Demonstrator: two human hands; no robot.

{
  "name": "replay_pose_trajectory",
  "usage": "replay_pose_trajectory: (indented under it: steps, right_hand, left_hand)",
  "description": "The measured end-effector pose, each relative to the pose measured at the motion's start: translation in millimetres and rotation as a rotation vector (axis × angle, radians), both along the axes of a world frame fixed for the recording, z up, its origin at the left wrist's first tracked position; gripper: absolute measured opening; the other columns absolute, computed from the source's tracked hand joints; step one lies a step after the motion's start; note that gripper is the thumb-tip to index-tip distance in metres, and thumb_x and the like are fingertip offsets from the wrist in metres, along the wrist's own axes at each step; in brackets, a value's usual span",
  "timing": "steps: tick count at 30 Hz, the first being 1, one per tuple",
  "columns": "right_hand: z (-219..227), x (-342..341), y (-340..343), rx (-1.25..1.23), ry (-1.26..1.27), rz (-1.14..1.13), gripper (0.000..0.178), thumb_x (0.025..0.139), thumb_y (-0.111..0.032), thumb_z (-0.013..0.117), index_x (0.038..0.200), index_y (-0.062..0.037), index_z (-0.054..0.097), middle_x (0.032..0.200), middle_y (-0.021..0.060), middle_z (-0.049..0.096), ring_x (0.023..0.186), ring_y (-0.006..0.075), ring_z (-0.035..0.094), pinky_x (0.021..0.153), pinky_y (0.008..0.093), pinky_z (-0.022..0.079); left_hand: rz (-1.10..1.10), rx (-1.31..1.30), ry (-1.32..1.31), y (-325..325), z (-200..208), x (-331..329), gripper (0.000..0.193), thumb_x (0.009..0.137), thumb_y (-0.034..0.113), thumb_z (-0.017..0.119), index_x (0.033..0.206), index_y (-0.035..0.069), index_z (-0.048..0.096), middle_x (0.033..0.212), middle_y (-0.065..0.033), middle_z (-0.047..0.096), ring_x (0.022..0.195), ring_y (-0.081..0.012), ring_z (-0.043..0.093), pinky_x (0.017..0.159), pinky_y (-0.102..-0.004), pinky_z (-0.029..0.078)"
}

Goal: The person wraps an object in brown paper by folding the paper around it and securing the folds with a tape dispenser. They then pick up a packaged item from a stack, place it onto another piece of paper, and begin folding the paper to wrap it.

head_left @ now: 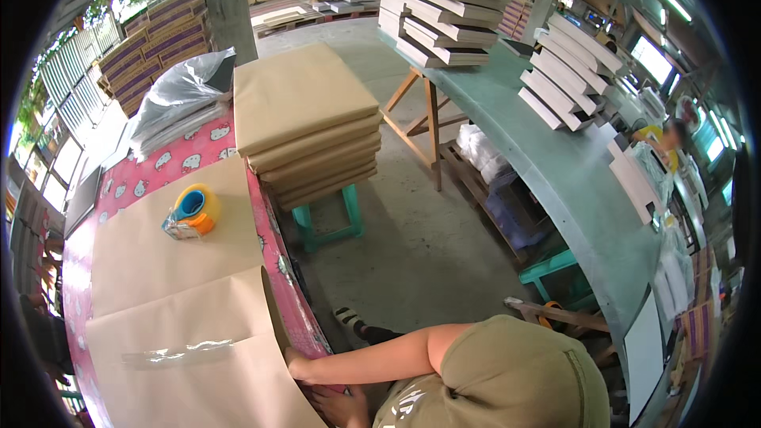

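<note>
A large parcel in brown wrapping paper [190,380] lies on the table at the lower left, a strip of clear tape shining across its top. My right hand [298,366] reaches to the parcel's right end, by the raised paper edge; its fingers are mostly hidden there. Just below it, my left hand [342,406] rests against the same end, its visible fingers stretched toward the paper. Beyond the parcel, a flat brown sheet [143,254] spreads over the table. On this sheet sits a tape dispenser [190,210], orange and blue with a yellowish roll.
Pink patterned cloth [190,147] covers my table. Past its right edge, wrapped brown parcels [309,103] are stacked on a green stool [349,218]. A long green table [507,127] at the right bears tall stacks of thick pale blocks [460,8]. Plastic-covered sheets [178,107] lie far left.
</note>
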State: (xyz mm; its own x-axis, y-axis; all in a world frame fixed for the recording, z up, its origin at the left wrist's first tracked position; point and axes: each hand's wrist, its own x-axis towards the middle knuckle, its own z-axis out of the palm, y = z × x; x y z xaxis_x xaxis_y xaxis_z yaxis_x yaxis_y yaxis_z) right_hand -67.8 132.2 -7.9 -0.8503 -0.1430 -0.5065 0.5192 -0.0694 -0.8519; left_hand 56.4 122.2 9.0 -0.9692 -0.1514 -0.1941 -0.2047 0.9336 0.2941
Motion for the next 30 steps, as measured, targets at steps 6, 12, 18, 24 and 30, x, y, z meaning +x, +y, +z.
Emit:
replay_pose_trajectory:
  steps: [6, 12, 18, 24, 30]
  right_hand:
    - [-12.2, -10.7, -16.7, 0.204, -0.045, 0.043, 0.034, 0.079, -0.025, 0.062, 0.099, 0.0025, 0.062, 0.100, 0.0164, 0.064, 0.094, 0.0256, 0.060, 0.076, 0.0379, 0.046]
    - [-17.7, -10.3, -18.8, 0.180, -0.036, 0.010, 0.033, 0.079, -0.024, 0.061, 0.099, 0.0016, 0.062, 0.101, 0.0170, 0.063, 0.096, 0.0268, 0.059, 0.078, 0.0387, 0.045]
    - [-37.4, -21.1, -31.6, 0.196, 0.171, 0.085, 0.034, 0.078, -0.025, 0.061, 0.099, 0.0014, 0.062, 0.102, 0.0173, 0.063, 0.096, 0.0277, 0.059, 0.079, 0.0392, 0.045]
    - [-53.4, -27.4, -32.5, 0.112, 0.295, 0.225, 0.034, 0.077, -0.025, 0.062, 0.099, 0.0011, 0.062, 0.102, 0.0176, 0.062, 0.097, 0.0286, 0.058, 0.080, 0.0398, 0.045]
    - [-81.8, 0.3, -34.2, 0.181, 0.366, 0.366, 0.035, 0.077, -0.026, 0.062, 0.099, 0.0009, 0.062, 0.102, 0.0178, 0.062, 0.097, 0.0294, 0.058, 0.080, 0.0403, 0.044]
  left_hand:
    - [0.021, -0.024, 0.044, -3.3, -2.6, 2.9, 0.099, 0.062, 0.048, 0.065, 0.132, -0.008, 0.023, 0.121, -0.0280, 0.040, 0.117, -0.0459, 0.034, 0.098, -0.0504, 0.031]
    - [0.001, -0.103, 0.127, -1.5, -20.0, 3.4, 0.101, 0.059, 0.050, 0.067, 0.131, -0.008, 0.025, 0.126, -0.0283, 0.037, 0.118, -0.0456, 0.034, 0.099, -0.0502, 0.031]
    - [-0.134, 0.268, 0.363, -15.0, -15.7, -5.5, 0.060, 0.060, 0.037, 0.072, 0.104, 0.000, 0.056, 0.107, -0.0217, 0.055, 0.100, -0.0376, 0.050, 0.085, -0.0442, 0.040]
    - [-0.361, 0.901, 0.022, -33.6, 59.6, -3.2, 0.065, 0.077, 0.029, 0.065, 0.128, -0.002, 0.039, 0.126, -0.0223, 0.047, 0.115, -0.0345, 0.047, 0.096, -0.0393, 0.038]
    - [-0.234, 0.772, 0.292, -224.7, 120.4, -100.1, 0.039, 0.089, 0.017, 0.056, 0.125, 0.005, 0.049, 0.129, -0.0113, 0.049, 0.120, -0.0221, 0.045, 0.100, -0.0351, 0.035]
